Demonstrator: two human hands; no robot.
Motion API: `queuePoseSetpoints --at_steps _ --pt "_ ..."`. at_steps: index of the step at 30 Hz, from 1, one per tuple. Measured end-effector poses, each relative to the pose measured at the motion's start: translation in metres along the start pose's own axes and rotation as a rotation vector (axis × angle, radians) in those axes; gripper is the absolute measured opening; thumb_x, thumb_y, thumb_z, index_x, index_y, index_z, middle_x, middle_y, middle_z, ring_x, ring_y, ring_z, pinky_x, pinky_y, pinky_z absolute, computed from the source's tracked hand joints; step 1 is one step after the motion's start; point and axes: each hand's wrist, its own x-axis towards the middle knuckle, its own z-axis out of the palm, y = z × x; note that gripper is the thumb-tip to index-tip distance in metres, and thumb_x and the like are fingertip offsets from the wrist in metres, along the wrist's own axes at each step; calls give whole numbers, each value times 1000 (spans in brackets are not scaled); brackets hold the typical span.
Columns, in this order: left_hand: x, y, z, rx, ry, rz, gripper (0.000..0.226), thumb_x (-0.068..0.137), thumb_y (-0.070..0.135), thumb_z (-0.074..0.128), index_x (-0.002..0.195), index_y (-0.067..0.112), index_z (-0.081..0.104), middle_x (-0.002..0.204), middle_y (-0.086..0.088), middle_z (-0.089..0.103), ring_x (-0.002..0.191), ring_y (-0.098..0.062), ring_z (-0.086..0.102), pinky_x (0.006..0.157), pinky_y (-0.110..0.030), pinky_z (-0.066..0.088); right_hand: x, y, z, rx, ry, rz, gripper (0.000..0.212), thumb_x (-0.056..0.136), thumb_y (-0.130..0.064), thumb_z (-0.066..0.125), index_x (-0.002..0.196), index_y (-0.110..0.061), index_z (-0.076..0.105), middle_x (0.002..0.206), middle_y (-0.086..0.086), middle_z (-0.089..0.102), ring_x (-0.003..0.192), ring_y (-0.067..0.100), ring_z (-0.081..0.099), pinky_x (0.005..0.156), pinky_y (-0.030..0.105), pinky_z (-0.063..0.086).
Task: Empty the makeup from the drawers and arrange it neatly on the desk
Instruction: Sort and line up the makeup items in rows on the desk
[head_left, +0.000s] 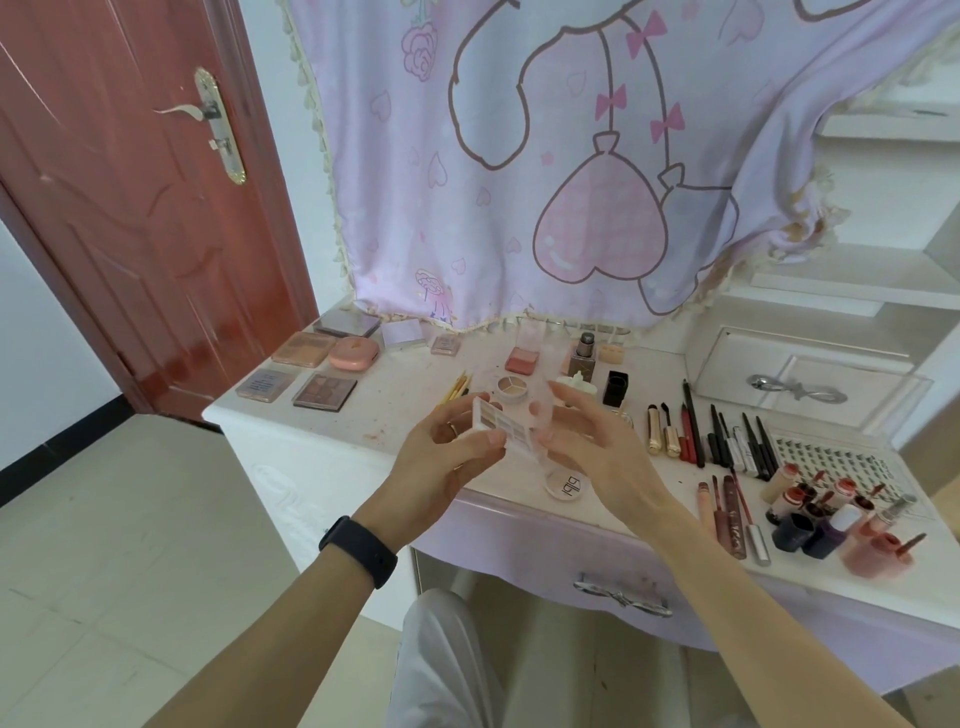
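Both my hands hold an open eyeshadow palette (501, 422) above the middle of the white desk (405, 395). My left hand (441, 457) grips its white base from the left. My right hand (587, 441) holds its clear lid (540, 410), which stands raised. Closed palettes and compacts (324, 387) lie in rows at the desk's left. Pencils and mascaras (717, 436) lie side by side to the right. Lip glosses and small bottles (826, 514) cluster at the right front. A round white compact (566, 486) lies under my right hand.
A small drawer (800, 374) stands pulled out at the back right. The desk's front drawer (623, 597) with a bow handle is closed. A lash tray (831, 457) lies at right. A pink curtain (571, 156) hangs behind the desk, a red door (130, 208) at left.
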Motion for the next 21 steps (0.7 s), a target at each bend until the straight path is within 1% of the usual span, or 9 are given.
queuePoseSetpoints --at_steps 3,5,7,9,11,14,16,20,21 --pt "-3 4 -4 65 79 61 64 66 9 90 124 9 63 133 -8 63 119 -25 64 94 -34 55 5 -5 9 65 71 -1 40 94 -14 68 119 -43 60 115 -8 74 112 14 68 93 35 58" --pt "-7 8 -3 190 162 98 60 71 3 86 124 16 62 120 3 69 108 -14 69 85 -25 56 12 -9 14 -60 134 -19 25 97 -26 65 109 -48 64 107 -11 76 102 11 72 89 38 60" --pt "-10 10 -5 294 217 123 65 74 -1 83 130 21 57 116 6 69 100 -7 70 78 -19 55 20 -12 16 -260 158 -33 19 98 -36 61 115 -41 68 101 -15 75 94 6 72 90 41 58" --pt "-9 9 -7 468 248 133 74 74 8 86 137 25 51 119 10 65 98 -6 69 76 -16 55 30 -20 16 -422 177 -39 22 98 -33 59 117 -30 69 101 -16 74 94 5 71 91 33 54" --pt "-5 6 -8 741 289 132 79 74 27 87 142 28 46 121 14 61 100 -5 64 80 -13 52 42 -31 15 -601 161 -62 22 99 -26 57 118 -24 69 105 -12 72 98 9 68 88 28 49" --pt "4 -2 -3 1157 350 134 84 75 57 75 145 25 42 122 7 60 112 -14 54 90 -30 51 69 -39 15 -921 100 -110 27 101 -21 51 118 -17 71 114 -1 74 106 22 67 92 35 52" --pt "10 -7 5 1348 411 107 76 77 61 67 138 21 47 121 1 59 115 -20 45 91 -33 48 86 -40 16 -1096 45 -135 31 100 -20 50 122 -21 71 119 0 72 111 25 64 91 34 52" --pt "23 -21 18 1473 465 -35 59 81 60 58 119 16 55 120 -5 56 115 -24 43 91 -35 45 115 -35 22 -1451 -71 -164 31 95 -20 49 114 -28 72 102 1 70 96 25 62 72 31 47" --pt "24 -26 19 1475 469 -67 58 82 61 58 118 16 55 122 -4 56 120 -24 42 92 -36 44 119 -31 25 -1504 -85 -153 30 94 -18 50 113 -27 71 101 2 69 95 25 60 74 31 43"
